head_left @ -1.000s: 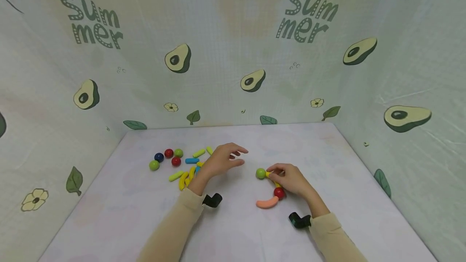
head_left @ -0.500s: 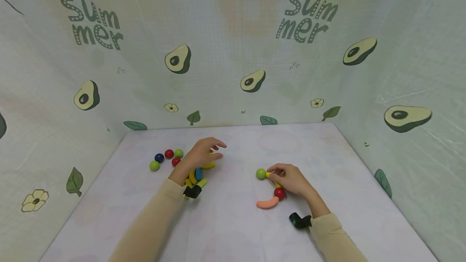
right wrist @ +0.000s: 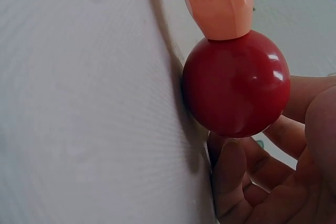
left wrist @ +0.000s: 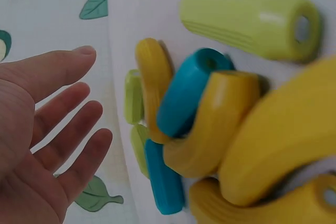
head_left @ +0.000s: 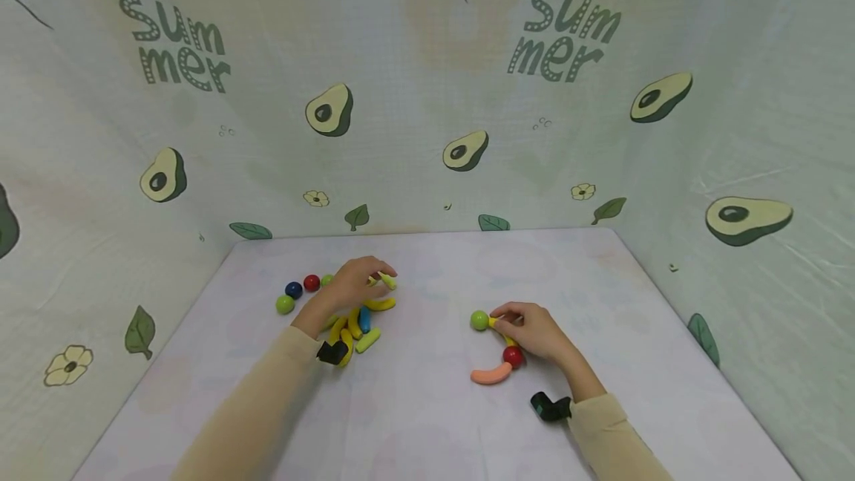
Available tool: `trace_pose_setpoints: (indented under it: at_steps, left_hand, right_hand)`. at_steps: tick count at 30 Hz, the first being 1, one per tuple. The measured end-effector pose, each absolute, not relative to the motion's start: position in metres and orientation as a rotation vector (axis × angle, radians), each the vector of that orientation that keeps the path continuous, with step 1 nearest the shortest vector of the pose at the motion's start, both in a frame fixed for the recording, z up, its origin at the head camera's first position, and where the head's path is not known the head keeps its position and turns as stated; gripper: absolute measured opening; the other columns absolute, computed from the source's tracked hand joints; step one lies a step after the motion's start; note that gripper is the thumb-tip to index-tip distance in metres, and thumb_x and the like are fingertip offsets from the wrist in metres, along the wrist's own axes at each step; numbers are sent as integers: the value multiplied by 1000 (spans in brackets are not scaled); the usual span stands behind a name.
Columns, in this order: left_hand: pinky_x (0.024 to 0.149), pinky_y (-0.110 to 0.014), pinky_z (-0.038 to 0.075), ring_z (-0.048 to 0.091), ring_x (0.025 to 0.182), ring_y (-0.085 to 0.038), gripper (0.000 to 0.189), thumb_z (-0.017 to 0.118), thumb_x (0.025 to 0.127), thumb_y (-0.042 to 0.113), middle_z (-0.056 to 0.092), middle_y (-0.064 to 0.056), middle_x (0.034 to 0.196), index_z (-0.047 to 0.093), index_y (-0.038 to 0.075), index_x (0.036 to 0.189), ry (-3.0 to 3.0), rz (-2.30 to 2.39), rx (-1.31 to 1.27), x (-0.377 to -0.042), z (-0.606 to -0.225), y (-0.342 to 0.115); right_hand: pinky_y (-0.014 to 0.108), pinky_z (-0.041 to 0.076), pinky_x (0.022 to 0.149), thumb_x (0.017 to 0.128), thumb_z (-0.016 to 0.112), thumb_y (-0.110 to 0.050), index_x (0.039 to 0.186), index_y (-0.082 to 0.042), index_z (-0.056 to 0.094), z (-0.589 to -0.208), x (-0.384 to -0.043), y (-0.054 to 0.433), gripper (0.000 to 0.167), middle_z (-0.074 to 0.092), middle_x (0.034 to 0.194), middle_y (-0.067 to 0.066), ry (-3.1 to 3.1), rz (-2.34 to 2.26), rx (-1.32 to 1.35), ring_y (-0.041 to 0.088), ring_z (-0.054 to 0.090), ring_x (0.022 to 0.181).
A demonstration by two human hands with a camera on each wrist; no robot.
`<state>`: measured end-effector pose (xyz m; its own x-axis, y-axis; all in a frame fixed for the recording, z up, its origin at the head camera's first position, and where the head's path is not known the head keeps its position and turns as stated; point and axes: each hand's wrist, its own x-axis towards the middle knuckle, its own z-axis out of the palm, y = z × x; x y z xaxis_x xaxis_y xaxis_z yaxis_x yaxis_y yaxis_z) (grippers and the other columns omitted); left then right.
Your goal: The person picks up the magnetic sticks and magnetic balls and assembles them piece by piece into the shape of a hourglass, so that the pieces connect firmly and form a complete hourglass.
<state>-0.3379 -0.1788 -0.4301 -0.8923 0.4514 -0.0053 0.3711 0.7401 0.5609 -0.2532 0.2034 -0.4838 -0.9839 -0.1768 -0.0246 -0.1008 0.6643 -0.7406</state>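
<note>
My right hand [head_left: 531,326] pinches a yellow curved magnetic rod [head_left: 509,340], partly hidden by the fingers. At its far end is a green ball [head_left: 479,320], at its near end a red ball [head_left: 513,356]. An orange curved rod [head_left: 490,375] touches that red ball, seen in the right wrist view too. Over on the left, my left hand [head_left: 352,285] hovers above a group of loose rods, its fingers spread and loosely bent in the left wrist view. Around it lie yellow curved rods [head_left: 381,304], a blue rod [left wrist: 181,93] and lime-green straight rods [left wrist: 252,22].
Left of the rods sit loose balls: a dark blue ball [head_left: 294,289], a red ball [head_left: 312,283] and a green ball [head_left: 285,304]. The white table [head_left: 427,429] meets a printed cloth backdrop [head_left: 401,36] behind and at both sides.
My left hand has moved left from mid-table to over the loose rods. The right hand and its joined pieces stay in place.
</note>
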Motion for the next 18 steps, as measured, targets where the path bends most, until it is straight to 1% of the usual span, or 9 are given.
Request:
trace_pose_setpoints:
  at_steps: [4,8,11,14,18]
  left_hand:
    - [103,-50,55,62,120,-32,31,76,100,17,69,-9,132,73,14,131,2767,822,723,-336,-436,-185]
    - [100,-45,58,64,115,-26,32,80,97,18,71,-3,128,75,16,128,2777,719,812,-335,-445,-191]
    - [99,-42,58,65,111,-21,32,83,94,16,72,3,121,76,18,126,2784,692,828,-335,-449,-193]
    - [99,-41,58,66,109,-18,30,85,93,15,72,6,115,77,19,122,2783,697,829,-334,-451,-194]
    - [99,-40,58,65,105,-16,28,84,93,15,72,8,113,76,19,120,2776,679,837,-332,-452,-192]
  right_hand:
    - [32,51,75,99,74,-23,117,-19,79,-485,-254,204,19,73,102,-1,2780,-1229,-230,16,62,87]
    - [33,51,77,100,75,-23,117,-19,79,-487,-254,205,18,72,102,-2,2777,-1228,-234,16,62,87]
    - [33,51,77,100,74,-23,117,-19,79,-487,-255,205,18,72,102,-2,2777,-1228,-239,16,62,88]
    - [33,51,77,100,74,-23,117,-19,78,-487,-255,205,18,72,102,-2,2781,-1226,-242,16,62,88]
    - [33,51,78,100,74,-23,117,-19,79,-488,-256,205,18,72,102,-2,2782,-1222,-241,15,62,88]
